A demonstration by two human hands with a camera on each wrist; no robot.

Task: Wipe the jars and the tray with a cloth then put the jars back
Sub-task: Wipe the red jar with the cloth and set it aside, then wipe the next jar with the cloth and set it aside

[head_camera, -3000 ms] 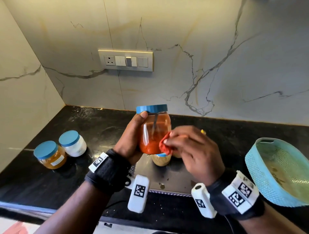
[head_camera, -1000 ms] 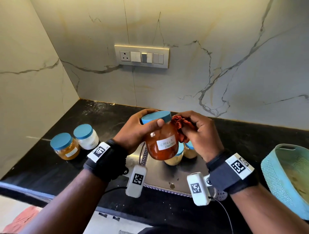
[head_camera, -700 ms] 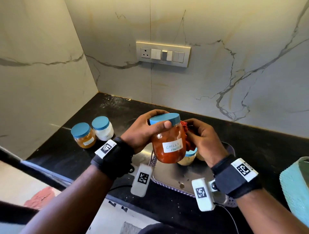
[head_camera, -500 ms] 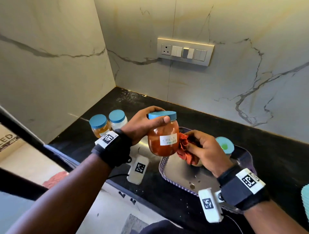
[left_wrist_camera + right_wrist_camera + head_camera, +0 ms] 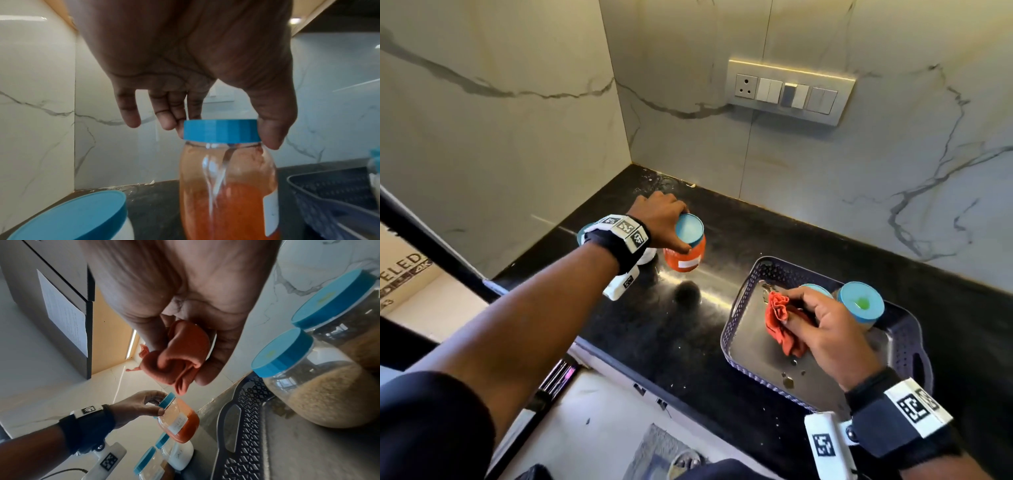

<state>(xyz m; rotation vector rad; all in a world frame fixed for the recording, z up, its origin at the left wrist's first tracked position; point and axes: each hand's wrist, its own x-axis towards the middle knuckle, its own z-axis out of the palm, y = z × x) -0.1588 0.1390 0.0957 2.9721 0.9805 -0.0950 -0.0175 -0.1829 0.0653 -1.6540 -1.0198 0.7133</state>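
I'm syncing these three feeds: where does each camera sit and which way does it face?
Head: worn high, looks down at black counter, both forearms and hands showing.
Left wrist: along left hand onto blue-lidded jar of orange powder.
Right wrist: rolled sideways, along right hand gripping orange cloth.
All three share that jar; head and right wrist share the cloth.

The table (image 5: 671,329) is black polished stone, glossy, with fine pale specks. Behind it the wall (image 5: 808,164) is smooth veined marble with a soft sheen. The tray (image 5: 763,274) at 4 o'clock has perforated dark matt plastic sides and a shiny, mirror-like metal floor. The chilli jar (image 5: 226,186) at 11 o'clock is clear glossy plastic under a matt blue plastic lid (image 5: 221,129). The cloth (image 5: 183,356) is soft, matt orange fabric, crumpled into folds.
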